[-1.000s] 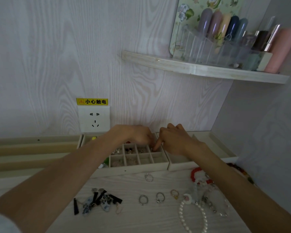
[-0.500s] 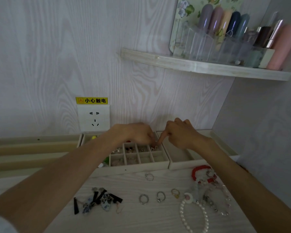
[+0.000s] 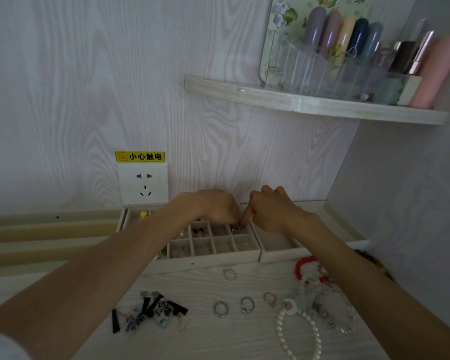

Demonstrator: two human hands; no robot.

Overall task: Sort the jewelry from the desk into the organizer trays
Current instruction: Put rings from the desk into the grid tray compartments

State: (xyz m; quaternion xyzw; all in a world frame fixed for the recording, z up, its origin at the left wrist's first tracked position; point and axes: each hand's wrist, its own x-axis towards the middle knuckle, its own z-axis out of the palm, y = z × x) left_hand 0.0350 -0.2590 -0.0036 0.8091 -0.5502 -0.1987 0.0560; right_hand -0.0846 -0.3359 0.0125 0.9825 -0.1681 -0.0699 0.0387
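Cream compartment tray at 12 o'clock gets a tiny piece, left hand and right hand fingers pinched around it over the far-right cell; release low, since rings wait on bench at 6.

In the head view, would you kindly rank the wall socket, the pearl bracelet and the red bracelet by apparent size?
1. wall socket, largest.
2. pearl bracelet, though it lies nearer the camera.
3. red bracelet, partly hidden behind the right forearm, so its rank is unsure.
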